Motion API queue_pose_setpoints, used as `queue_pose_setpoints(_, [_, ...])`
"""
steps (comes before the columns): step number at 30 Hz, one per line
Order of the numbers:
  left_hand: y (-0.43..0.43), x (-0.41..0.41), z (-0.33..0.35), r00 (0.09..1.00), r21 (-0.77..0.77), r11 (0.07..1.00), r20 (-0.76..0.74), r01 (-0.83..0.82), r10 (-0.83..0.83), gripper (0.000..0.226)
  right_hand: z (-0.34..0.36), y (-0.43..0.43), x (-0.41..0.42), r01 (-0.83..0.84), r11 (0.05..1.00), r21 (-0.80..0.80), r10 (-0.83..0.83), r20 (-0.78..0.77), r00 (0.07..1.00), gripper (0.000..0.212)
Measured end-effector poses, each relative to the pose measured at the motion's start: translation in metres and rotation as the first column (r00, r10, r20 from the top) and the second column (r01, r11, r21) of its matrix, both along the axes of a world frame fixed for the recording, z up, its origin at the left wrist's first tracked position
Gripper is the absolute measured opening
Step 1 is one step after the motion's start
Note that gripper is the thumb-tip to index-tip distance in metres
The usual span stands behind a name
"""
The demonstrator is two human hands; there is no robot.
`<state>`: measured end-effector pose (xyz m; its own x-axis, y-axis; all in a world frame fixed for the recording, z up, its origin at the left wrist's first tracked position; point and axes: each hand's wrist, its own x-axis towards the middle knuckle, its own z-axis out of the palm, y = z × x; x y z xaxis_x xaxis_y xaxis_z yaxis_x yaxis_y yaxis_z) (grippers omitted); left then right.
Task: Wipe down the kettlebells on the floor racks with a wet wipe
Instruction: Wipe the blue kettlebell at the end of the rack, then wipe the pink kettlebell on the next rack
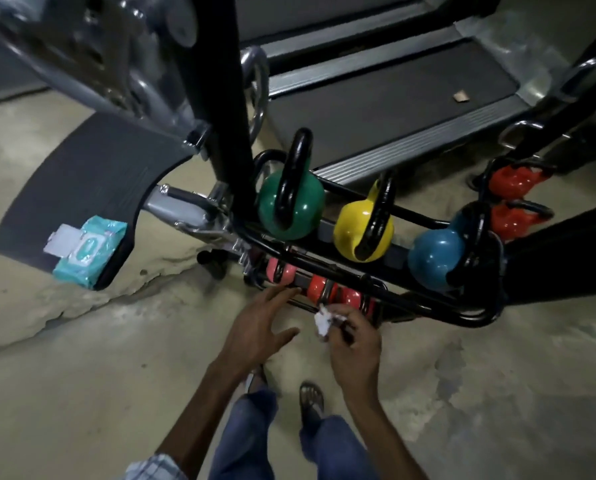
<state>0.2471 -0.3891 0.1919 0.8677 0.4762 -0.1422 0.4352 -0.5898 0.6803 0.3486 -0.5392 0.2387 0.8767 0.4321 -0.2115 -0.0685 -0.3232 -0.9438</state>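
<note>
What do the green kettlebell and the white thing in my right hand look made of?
Green kettlebell: likely metal under a glossy vinyl-like coating, given its bright highlights; handle glossy black. White wipe in the right hand: soft, crumpled nonwoven-looking sheet, matte.

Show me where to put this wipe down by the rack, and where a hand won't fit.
Bare concrete floor lies between the wipes pack and the rack, and right of the right hand. The dark plate is bare beyond the pack. Crowded: green kettlebell, yellow kettlebell and blue kettlebell sit close on top; red kettlebells are tucked under the rails.
</note>
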Motion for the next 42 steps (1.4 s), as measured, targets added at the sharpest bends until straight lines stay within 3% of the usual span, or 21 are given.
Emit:
queue_pose_setpoints(4, [0.014,-0.009,-0.057,0.996,0.028,0.996,-0.038,-0.083,0.085,0.077,-0.067,0.022,0.003,-0.176,0.982,-0.066,0.17,-0.083,0.982,0.034])
queue_pose_setpoints(9, [0.036,0.0,-0.166,0.994,0.085,0.992,-0.049,-0.096,0.1,0.074,-0.18,0.057,0.039,-0.166,0.978,-0.125,0.156,-0.079,0.985,0.031])
queue_pose_setpoints(14, [0.071,0.025,-0.296,0.996,0.142,0.986,-0.002,-0.088,0.089,0.071,-0.313,0.101,0.086,-0.153,0.972,-0.18,0.165,0.055,0.985,0.027])
queue_pose_setpoints(19, [0.108,0.062,-0.406,0.999,0.223,0.974,-0.008,-0.045,0.048,0.08,-0.423,0.157,0.127,-0.101,0.993,-0.054,0.107,0.129,0.986,0.01])
queue_pose_setpoints(23, [0.127,0.086,-0.466,0.999,0.318,0.948,-0.033,-0.004,0.016,0.094,-0.503,0.189,0.16,-0.16,0.987,-0.021,0.158,0.296,0.942,0.013])
queue_pose_setpoints(26, [0.131,0.095,-0.489,0.999,0.412,0.911,-0.046,0.018,0.0,0.099,-0.536,0.205,0.173,-0.179,0.984,0.02,0.157,0.395,0.905,0.027])
queue_pose_setpoints(29, [0.13,0.104,-0.499,0.999,0.501,0.865,-0.019,-0.014,0.027,0.094,-0.551,0.22,0.181,-0.243,0.97,0.023,0.208,0.44,0.874,0.01])
queue_pose_setpoints(33, [0.128,0.103,-0.503,0.998,0.541,0.84,-0.02,-0.037,0.056,0.093,-0.556,0.233,0.191,-0.246,0.969,0.026,0.207,0.457,0.865,0.009])
queue_pose_setpoints(35, [0.126,0.102,-0.499,0.997,0.568,0.823,-0.037,-0.035,0.068,0.092,-0.555,0.244,0.203,-0.262,0.964,-0.034,0.256,0.372,0.892,0.014])
queue_pose_setpoints(38, [0.123,0.102,-0.492,0.995,0.584,0.811,-0.045,-0.042,0.084,0.092,-0.562,0.257,0.229,-0.274,0.96,-0.049,0.278,0.102,0.955,0.031])
queue_pose_setpoints(40, [0.122,0.104,-0.491,0.995,0.578,0.814,-0.043,-0.048,0.09,0.092,-0.565,0.255,0.234,-0.275,0.96,-0.053,0.279,0.093,0.956,0.033])
queue_pose_setpoints(42, [0.123,0.105,-0.491,0.995,0.568,0.821,-0.036,-0.053,0.089,0.092,-0.556,0.246,0.215,-0.281,0.959,-0.042,0.284,0.172,0.943,0.016])
